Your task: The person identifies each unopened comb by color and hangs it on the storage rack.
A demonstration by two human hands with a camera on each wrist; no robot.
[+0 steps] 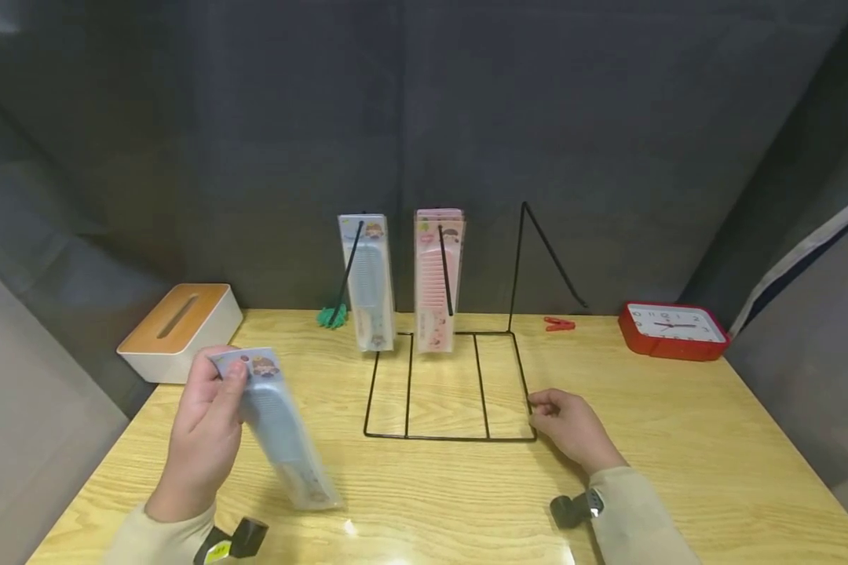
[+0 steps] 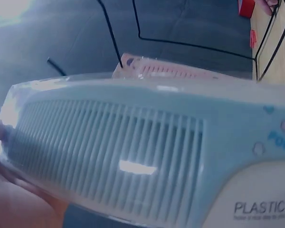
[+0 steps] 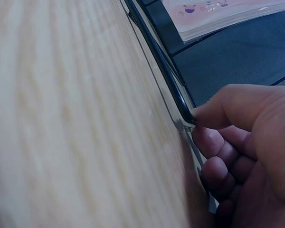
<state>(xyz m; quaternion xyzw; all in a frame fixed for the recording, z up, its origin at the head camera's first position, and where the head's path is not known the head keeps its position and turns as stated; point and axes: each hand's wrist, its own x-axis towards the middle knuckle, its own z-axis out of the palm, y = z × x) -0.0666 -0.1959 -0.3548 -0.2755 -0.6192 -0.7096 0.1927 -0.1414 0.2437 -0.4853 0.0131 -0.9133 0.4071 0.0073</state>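
Observation:
A packaged blue comb (image 1: 279,435) hangs tilted from my left hand (image 1: 201,435), its header card pinched between thumb and fingers. Close up in the left wrist view, the comb (image 2: 109,152) shows its teeth through clear plastic. My right hand (image 1: 572,428) pinches the right side of a black wire rack's base (image 1: 449,439); thumb and fingertip meet at the wire (image 3: 166,71) in the right wrist view. On the rack's left hook hangs a packaged blue comb (image 1: 371,286). Several packaged pink combs (image 1: 429,275) hang on the middle hook. The right hook (image 1: 554,255) holds nothing.
A white tissue box (image 1: 177,329) with a wooden lid stands at the back left. Behind the rack's left side lies a green object (image 1: 328,317). A red clip (image 1: 559,323) and a red clock (image 1: 671,329) are at the back right, before a dark curtain.

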